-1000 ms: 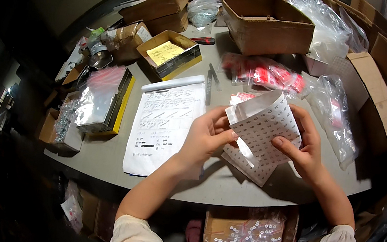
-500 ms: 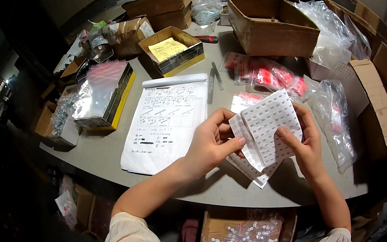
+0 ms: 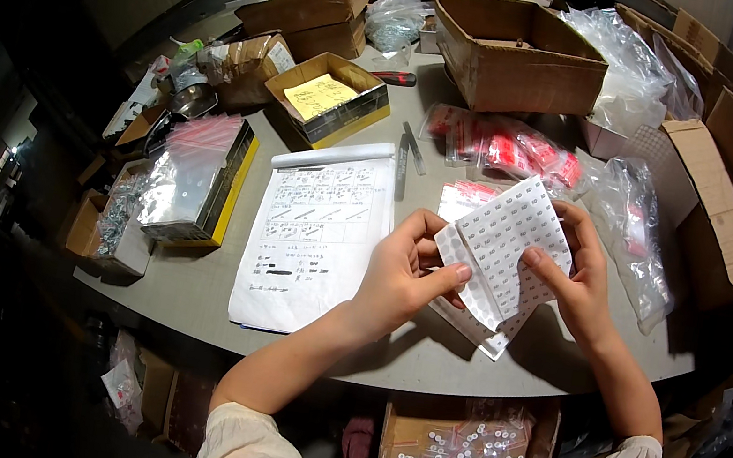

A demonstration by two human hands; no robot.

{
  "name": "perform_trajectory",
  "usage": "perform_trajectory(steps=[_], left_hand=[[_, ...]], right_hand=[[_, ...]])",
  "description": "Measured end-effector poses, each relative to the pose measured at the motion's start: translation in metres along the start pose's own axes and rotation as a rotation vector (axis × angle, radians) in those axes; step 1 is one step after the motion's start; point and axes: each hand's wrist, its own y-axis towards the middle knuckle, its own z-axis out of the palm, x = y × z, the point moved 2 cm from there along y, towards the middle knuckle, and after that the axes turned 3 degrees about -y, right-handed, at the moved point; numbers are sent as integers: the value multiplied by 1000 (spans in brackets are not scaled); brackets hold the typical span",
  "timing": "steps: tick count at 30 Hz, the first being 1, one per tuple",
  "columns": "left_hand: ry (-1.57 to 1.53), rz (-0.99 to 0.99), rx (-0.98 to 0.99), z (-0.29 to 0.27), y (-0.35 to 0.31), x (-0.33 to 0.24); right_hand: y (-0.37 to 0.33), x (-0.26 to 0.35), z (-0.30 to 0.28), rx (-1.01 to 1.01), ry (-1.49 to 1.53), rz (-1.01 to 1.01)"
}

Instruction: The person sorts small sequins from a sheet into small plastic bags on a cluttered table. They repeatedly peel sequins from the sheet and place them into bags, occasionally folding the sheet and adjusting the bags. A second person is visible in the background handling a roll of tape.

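My left hand (image 3: 413, 269) and my right hand (image 3: 575, 277) hold a white sheet (image 3: 516, 242) covered in rows of small grey print. One flap of the sheet, marked with pale round spots, folds over at its left side. The left thumb presses on that flap while its fingers curl behind. My right thumb lies on the printed face, with the other fingers behind the right edge. Another white printed sheet (image 3: 493, 345) shows below, partly hidden. Beyond the sheet is a white card with red print (image 3: 466, 198).
A notepad with handwriting (image 3: 311, 249) lies to the left, near a marker (image 3: 401, 166). Red-printed plastic bags (image 3: 516, 147) lie beyond my hands under a large cardboard box (image 3: 526, 78). At my lap, an open box (image 3: 466, 448) holds bagged small white rings.
Both hands keep hold of the sheet, which has barely shifted. The whole view has moved slightly, with the table appearing a little lower.
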Motion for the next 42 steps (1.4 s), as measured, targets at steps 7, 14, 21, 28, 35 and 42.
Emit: perform_trajectory(steps=[7, 14, 21, 28, 35, 42], left_hand=[[-39, -16, -7, 2, 0, 2], [-18, -33, -35, 2, 0, 2], [5, -44, -47, 1, 1, 4], [8, -45, -42, 1, 1, 4], [69, -63, -53, 0, 0, 2], [20, -76, -99, -3, 4, 3]], right_hand=[[-2, 1, 3, 13, 4, -9], [-3, 1, 4, 38, 13, 1], [-4, 2, 5, 36, -7, -32], [-5, 0, 5, 36, 11, -6], [-4, 0, 7, 32, 11, -25], [-3, 2, 4, 34, 20, 31]])
